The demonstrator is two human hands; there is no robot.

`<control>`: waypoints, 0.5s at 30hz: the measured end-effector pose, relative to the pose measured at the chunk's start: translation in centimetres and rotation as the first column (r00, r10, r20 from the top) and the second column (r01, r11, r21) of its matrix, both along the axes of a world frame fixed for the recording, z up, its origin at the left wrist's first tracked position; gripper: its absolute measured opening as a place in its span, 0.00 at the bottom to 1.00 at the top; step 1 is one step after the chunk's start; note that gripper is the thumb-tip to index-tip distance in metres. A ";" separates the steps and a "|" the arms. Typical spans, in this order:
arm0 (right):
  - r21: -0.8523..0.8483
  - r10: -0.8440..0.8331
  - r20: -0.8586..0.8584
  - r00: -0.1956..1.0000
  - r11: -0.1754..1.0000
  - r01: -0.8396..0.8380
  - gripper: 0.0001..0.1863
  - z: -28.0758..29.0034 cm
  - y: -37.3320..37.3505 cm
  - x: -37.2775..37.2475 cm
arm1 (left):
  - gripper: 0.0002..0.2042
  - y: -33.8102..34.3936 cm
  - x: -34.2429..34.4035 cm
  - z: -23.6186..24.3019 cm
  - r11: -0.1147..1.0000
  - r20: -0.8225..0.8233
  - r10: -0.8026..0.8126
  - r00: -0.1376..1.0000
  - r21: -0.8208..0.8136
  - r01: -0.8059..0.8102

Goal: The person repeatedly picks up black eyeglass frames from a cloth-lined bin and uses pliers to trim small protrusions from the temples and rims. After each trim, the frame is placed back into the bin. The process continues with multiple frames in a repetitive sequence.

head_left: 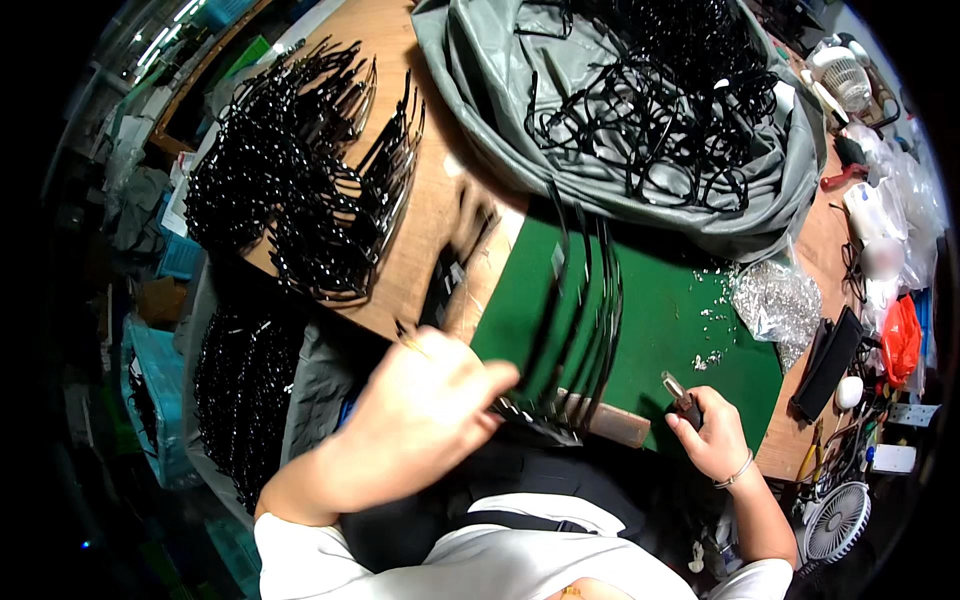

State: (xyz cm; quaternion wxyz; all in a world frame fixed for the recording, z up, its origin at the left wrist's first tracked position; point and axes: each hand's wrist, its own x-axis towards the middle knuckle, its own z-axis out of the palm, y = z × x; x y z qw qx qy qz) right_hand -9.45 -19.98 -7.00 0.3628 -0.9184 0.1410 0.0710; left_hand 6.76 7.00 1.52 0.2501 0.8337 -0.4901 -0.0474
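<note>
My left hand (425, 415), blurred by motion, is curled with its fingers at the front ends of several black eyeglass frames (603, 330). Their long temples stretch away over a green mat (655, 300). How many it grips cannot be made out. Another dark, smeared shape (450, 275) lies just beyond this hand. My right hand (716, 437) is closed round the dark handle of a small screwdriver-like tool (684, 398), its pale tip pointing away to the left. A worn wooden block (612, 424) lies at the mat's near edge, between my hands.
A grey cloth-lined holder (480, 110) full of tangled black frames stands at the back. Stacked frames (300, 180) cover the wooden table's left side. Shiny bits fill a clear bag (775, 305) at right, near a black case (828, 362) and a small white fan (836, 522).
</note>
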 end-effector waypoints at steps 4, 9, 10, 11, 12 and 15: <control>-0.007 0.001 0.018 1.000 1.000 -0.001 0.13 0.0 0.1 0.1 | 0.15 1.0 12.8 -0.2 0.963 0.555 0.268 0.788 -0.186 -0.196; -0.010 0.052 0.013 0.999 0.999 -0.052 0.14 -0.2 -0.2 -0.3 | 0.08 4.5 21.6 -3.7 0.775 0.576 0.268 0.772 0.347 -0.528; -0.008 0.061 0.012 0.998 0.998 -0.061 0.14 -0.1 -0.5 -0.2 | 0.08 3.8 21.7 -3.5 0.728 0.569 0.247 0.785 0.426 -0.537; -0.001 0.046 -0.014 0.999 0.999 -0.047 0.14 0.1 -0.4 -0.1 | 0.09 2.7 21.6 -3.4 0.698 0.575 0.232 0.785 0.464 -0.546; 0.008 0.038 -0.041 0.998 0.999 -0.038 0.14 0.3 -0.5 0.2 | 0.10 1.8 21.2 -3.5 0.661 0.581 0.220 0.784 0.503 -0.558; -0.008 0.030 -0.001 1.000 1.000 -0.030 0.14 0.1 -0.9 0.2 | 0.15 -1.9 17.8 -3.6 0.665 0.565 0.205 0.800 0.519 -0.537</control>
